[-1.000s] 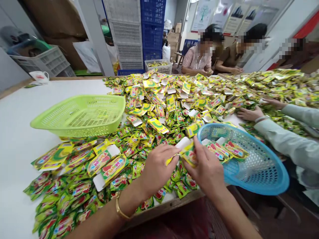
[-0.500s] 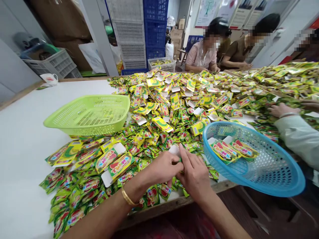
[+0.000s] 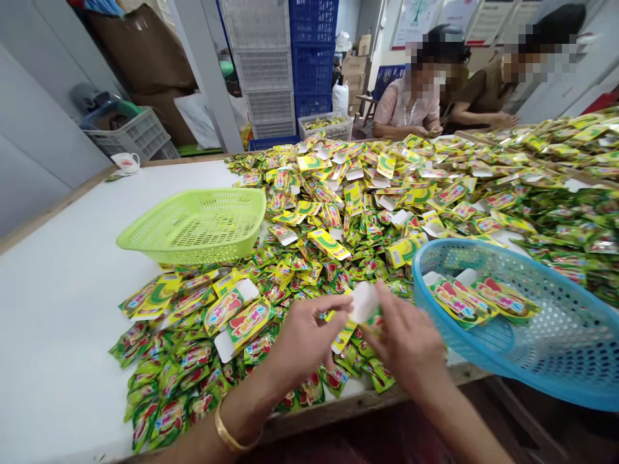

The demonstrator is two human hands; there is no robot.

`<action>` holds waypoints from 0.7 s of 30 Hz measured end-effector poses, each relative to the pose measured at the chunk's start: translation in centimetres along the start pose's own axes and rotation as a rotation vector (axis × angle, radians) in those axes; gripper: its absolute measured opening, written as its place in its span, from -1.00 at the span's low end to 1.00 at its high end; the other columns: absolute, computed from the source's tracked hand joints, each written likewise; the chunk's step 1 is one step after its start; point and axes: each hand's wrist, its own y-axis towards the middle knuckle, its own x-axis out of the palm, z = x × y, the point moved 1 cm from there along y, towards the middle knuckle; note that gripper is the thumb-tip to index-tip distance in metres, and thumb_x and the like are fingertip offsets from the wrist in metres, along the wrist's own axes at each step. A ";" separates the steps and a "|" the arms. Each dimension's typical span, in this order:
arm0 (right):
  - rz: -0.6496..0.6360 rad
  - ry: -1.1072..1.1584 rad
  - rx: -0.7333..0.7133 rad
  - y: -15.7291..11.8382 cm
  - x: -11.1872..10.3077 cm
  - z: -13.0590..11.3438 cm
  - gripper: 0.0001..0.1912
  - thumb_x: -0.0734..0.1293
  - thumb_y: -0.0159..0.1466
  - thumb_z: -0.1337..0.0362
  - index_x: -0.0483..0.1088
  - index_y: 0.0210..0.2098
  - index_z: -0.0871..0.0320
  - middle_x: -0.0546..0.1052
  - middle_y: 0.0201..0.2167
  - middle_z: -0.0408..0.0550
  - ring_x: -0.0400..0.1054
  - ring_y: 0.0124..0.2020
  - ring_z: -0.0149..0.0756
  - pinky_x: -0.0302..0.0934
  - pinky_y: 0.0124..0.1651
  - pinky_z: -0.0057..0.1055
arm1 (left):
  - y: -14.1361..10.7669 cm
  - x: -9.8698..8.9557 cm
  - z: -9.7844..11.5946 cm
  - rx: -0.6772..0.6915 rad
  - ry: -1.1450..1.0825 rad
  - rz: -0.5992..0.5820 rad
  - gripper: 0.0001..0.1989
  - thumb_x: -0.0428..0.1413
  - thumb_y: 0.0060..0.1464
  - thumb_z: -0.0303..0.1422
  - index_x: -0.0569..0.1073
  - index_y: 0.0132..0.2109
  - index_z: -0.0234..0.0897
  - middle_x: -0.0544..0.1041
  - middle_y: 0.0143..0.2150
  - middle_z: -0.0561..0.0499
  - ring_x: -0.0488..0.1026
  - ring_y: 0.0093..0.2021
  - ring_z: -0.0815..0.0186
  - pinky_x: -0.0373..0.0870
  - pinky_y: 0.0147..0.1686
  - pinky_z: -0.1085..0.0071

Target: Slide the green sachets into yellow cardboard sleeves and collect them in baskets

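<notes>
My left hand point(image 3: 307, 338), with a gold bangle at its wrist, grips a small yellow box point(image 3: 342, 334) between thumb and fingers. The box's white end flap point(image 3: 363, 301) stands open. Close on its right, my right hand point(image 3: 411, 345) is closed, slightly blurred, with a bit of a green packet point(image 3: 375, 317) showing between thumb and fingers. Many such shiny green packets point(image 3: 167, 422) lie heaped beneath and around both hands. Yellow boxes with open white flaps, one of them a box point(image 3: 250, 322) left of my hands, rest on the heap.
A blue oval basket point(image 3: 503, 348) with a few boxes in it juts past the table edge at right. A green basket point(image 3: 213, 251) sits at left on the white table point(image 3: 62, 309). Across the table sit two people; stacked crates point(image 3: 314, 58) stand behind.
The view has shifted, so the table's contents appear further right. My hands have moved slightly apart, exposing the yellow box and its flap. The neighbour's hands at right are out of view.
</notes>
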 end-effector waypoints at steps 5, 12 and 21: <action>0.086 -0.316 0.439 1.8 -4.8 8.8 -0.17 0.27 0.19 -0.10 0.06 0.27 0.32 0.45 -0.08 0.35 0.38 -0.15 0.11 0.17 -0.28 -0.12 | 5.1 -6.1 -3.0 0.129 0.715 0.439 -0.73 0.09 0.04 -0.41 0.53 -0.09 -0.29 0.56 -0.09 -0.14 0.51 -0.17 0.16 0.42 -0.13 0.28; 0.055 -0.016 -0.106 0.8 -2.0 3.3 -0.37 0.20 0.27 0.30 -0.03 0.30 0.15 0.34 0.13 0.13 0.23 0.12 -0.12 0.14 0.06 -0.16 | 7.8 -7.8 -6.4 -0.021 1.108 0.414 -0.84 0.14 -0.02 -0.41 0.47 -0.23 -0.31 0.53 -0.22 -0.16 0.44 -0.14 0.11 0.30 -0.17 0.33; -0.447 -0.002 -0.312 -1.0 6.3 -2.2 -0.31 0.15 0.14 0.55 0.13 0.23 -0.01 0.25 0.22 -0.07 0.08 0.23 -0.07 0.07 0.08 -0.05 | 8.8 -7.5 -4.3 0.123 0.625 0.264 -0.83 0.08 -0.04 -0.36 0.28 -0.53 -0.27 0.28 -0.57 0.14 0.26 -0.50 0.38 0.14 -0.48 0.49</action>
